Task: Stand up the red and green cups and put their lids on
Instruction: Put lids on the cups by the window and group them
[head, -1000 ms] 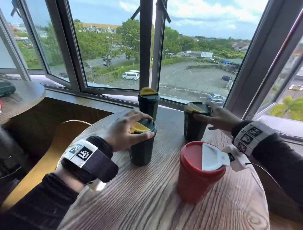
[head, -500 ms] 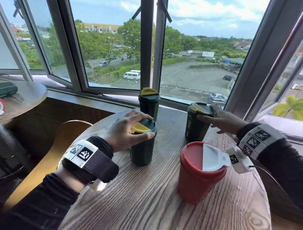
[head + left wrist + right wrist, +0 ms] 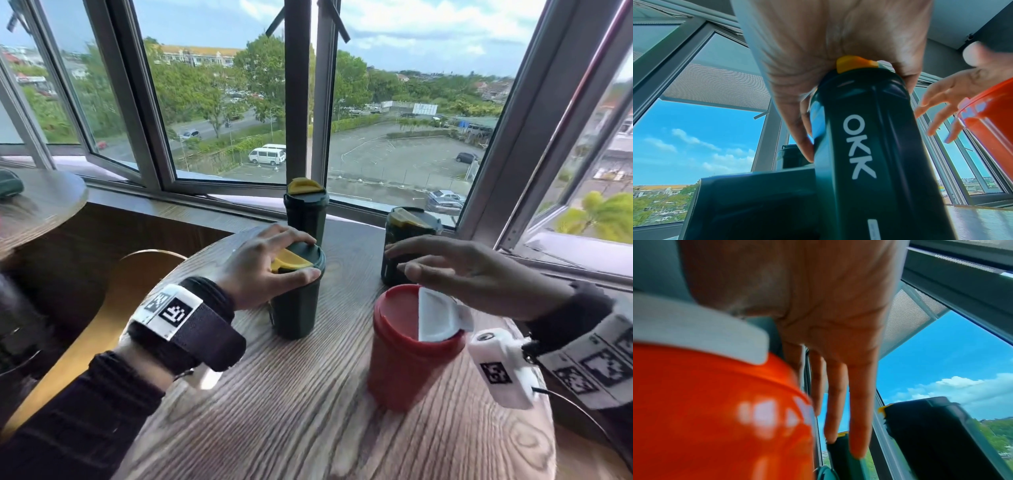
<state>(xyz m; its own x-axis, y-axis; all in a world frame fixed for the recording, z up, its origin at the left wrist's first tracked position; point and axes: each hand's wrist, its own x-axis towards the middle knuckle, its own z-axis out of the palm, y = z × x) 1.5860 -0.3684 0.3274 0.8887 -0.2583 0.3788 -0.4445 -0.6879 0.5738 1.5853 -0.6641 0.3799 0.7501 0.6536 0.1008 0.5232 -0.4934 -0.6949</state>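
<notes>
Three dark green cups with green-and-yellow lids stand upright on the round wooden table (image 3: 274, 428). My left hand (image 3: 274, 260) grips the lid of the nearest green cup (image 3: 296, 308), thumb on the front rim, fingers over the top; in the left wrist view the same cup (image 3: 869, 154) fills the frame. A second green cup (image 3: 397, 229) stands at the right rear, a third (image 3: 306, 209) by the window. The red cup (image 3: 407, 363) stands upright with its red-and-white lid (image 3: 419, 318) on. My right hand (image 3: 445, 263) hovers flat above it, fingers straight, holding nothing.
Window frames (image 3: 298, 102) run close behind the table, with a sill at the right. A second round table (image 3: 41, 205) sits at the left and a curved wooden chair back (image 3: 102, 325) below it. Bare wood lies in front of the cups.
My right hand has let go of the right rear green cup and drawn back toward me, over the red cup. The left hand has stayed on its lid.
</notes>
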